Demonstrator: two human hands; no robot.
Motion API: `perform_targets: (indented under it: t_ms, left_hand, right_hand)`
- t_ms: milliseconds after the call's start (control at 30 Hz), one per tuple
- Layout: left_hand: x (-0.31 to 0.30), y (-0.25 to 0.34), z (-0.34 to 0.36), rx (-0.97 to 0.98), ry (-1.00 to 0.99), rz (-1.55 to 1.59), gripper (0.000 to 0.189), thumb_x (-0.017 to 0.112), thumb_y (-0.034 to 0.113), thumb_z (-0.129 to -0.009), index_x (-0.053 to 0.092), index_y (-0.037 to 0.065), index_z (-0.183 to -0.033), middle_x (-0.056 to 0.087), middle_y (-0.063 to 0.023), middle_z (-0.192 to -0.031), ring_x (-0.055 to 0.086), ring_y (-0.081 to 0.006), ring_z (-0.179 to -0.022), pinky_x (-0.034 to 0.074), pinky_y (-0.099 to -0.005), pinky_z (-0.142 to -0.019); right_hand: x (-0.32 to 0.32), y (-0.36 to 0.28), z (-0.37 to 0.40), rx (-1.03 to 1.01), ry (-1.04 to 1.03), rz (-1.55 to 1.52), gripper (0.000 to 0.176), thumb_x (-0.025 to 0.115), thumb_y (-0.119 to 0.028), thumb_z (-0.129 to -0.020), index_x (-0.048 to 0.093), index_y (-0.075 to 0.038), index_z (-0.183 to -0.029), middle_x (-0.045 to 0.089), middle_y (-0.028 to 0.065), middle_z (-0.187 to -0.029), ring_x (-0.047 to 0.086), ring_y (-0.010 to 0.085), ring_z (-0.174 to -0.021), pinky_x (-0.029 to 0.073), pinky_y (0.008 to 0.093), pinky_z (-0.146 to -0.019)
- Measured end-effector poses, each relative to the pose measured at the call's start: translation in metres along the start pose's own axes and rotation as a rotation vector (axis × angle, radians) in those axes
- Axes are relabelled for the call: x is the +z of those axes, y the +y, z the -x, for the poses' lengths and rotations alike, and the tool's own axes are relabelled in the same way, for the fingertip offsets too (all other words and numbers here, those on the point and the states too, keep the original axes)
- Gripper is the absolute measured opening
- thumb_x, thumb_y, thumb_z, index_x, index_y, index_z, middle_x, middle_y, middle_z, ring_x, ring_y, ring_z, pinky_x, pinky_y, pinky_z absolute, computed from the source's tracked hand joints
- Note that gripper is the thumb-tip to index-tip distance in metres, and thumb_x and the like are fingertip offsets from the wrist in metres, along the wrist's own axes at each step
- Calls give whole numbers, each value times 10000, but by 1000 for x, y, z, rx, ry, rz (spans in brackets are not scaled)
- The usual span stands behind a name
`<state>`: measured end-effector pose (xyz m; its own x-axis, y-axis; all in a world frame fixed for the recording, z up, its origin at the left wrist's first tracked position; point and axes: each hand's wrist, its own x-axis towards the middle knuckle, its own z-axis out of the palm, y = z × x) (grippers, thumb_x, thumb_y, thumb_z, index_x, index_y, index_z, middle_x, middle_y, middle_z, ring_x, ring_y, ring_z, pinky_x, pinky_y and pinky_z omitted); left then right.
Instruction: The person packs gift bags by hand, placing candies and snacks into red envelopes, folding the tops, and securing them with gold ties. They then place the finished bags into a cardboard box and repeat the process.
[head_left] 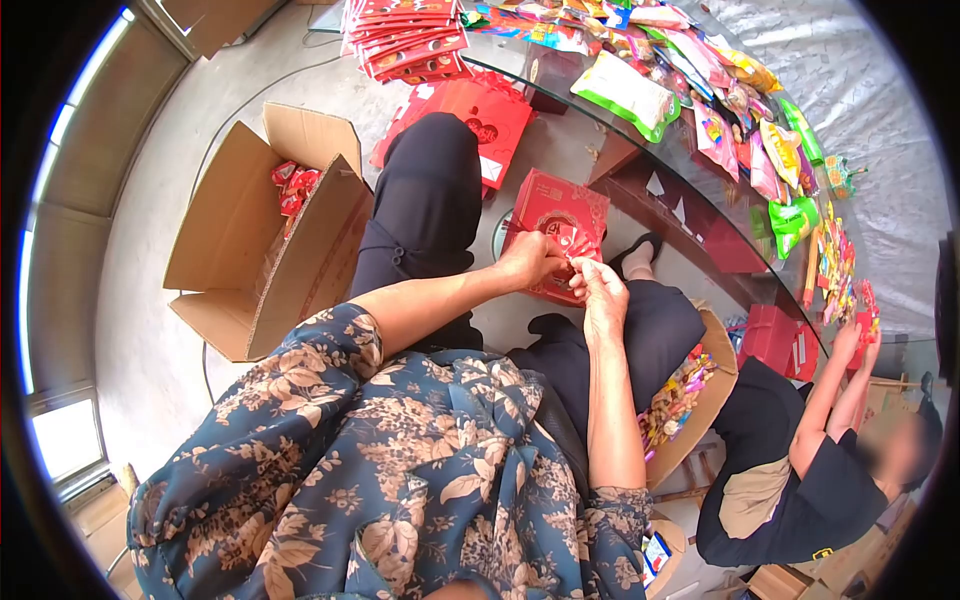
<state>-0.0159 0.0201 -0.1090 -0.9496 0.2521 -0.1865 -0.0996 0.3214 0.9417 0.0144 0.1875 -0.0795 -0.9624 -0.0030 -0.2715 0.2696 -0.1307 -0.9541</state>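
Observation:
A red box point(562, 200) with a round printed design stands between my knees. My left hand point(534, 262) is at its near side, fingers pinched on a thin red ribbon point(572, 244). Close beside it on the right, my right hand point(602, 294) has thumb and forefinger closed on the same ribbon. The two hands nearly touch over the box. Part of the box's lower side is hidden behind my hands.
An open carton point(225, 215) with red packets is at the left. A glass table point(640, 150) bears snack bags point(625, 95) and stacked red cards point(410, 40). A carton of sweets point(722, 385) is by my right leg. Another person point(790, 500) sits at the right.

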Motion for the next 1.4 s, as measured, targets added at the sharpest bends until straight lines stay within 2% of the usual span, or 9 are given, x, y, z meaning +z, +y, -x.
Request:
perform_targets:
  t_ms: [167, 200, 300, 400, 500, 700, 867, 967, 1400]
  left_hand:
    - [-6, 20, 2, 82, 86, 6, 130, 705, 117, -847, 723, -10, -871, 697, -145, -722, 692, -195, -634, 534, -346, -603]
    - [-3, 17, 0, 135, 94, 56, 129, 722, 114, -835, 710, -11, -866, 688, -142, -779, 701, -198, -751, 535, -343, -663]
    - [-1, 17, -1, 179, 70, 138, 100, 723, 68, -833, 666, -11, -857, 678, -96, -877, 668, -145, -840, 519, -304, -733]
    - [-11, 34, 8, 302, 43, 42, 72, 709, 42, -850, 655, -5, -856, 656, -79, -900, 647, -127, -886, 515, -287, -766]
    - [-9, 31, 7, 397, 89, 212, 85, 742, 51, -820, 681, 0, -848, 670, -78, -872, 660, -153, -767, 526, -287, -674]
    - [-12, 27, 0, 84, -119, 737, 108, 638, 117, -941, 664, 14, -929, 677, -50, -865, 636, -117, -776, 514, -248, -694]
    - [1, -3, -17, -65, -61, 848, 89, 622, 95, -942, 652, 21, -981, 680, -58, -857, 646, -121, -763, 526, -254, -670]
    - [4, -7, -20, -98, -1, 898, 83, 627, 85, -935, 645, 18, -980, 680, -63, -877, 655, -136, -774, 541, -268, -676]
    - [8, -12, -21, -86, -59, 880, 116, 658, 126, -925, 653, 39, -1001, 662, -31, -853, 624, -113, -746, 509, -248, -662]
  right_hand:
    - [-1, 3, -4, -102, 46, -15, 191, 656, -131, -939, 677, 21, -1053, 664, 29, -847, 573, 67, -720, 433, 200, -645]
    - [4, -4, -3, -117, 45, -49, 192, 652, -119, -939, 664, 27, -1063, 653, 33, -856, 557, 65, -728, 437, 201, -650]
    - [2, -2, -7, -168, 47, -170, 182, 635, -98, -945, 654, 24, -1079, 646, 35, -883, 544, 64, -745, 437, 200, -653]
    - [0, -10, -2, -175, 4, -223, 195, 588, -129, -977, 627, 15, -1103, 643, 53, -963, 551, 71, -764, 444, 207, -673]
    - [-2, -14, 0, -185, -56, -311, 197, 562, -165, -996, 604, 6, -1085, 645, 91, -1017, 576, 100, -769, 461, 235, -685]
    - [-4, -13, -5, -198, -145, -429, 181, 518, -170, -1020, 597, -9, -1050, 657, 128, -1075, 593, 128, -762, 481, 248, -691]
    - [-1, 4, -20, -74, -71, -305, 165, 523, -151, -1017, 619, -22, -1056, 667, 57, -936, 594, 90, -751, 484, 229, -682]
    - [-1, 10, -28, -40, -70, -214, 178, 532, -171, -1015, 602, -26, -1091, 650, 49, -979, 585, 105, -788, 482, 248, -730]
    - [8, 28, -33, -7, 71, -185, 187, 575, -66, -970, 638, 4, -1131, 636, 12, -830, 567, 66, -673, 477, 203, -619]
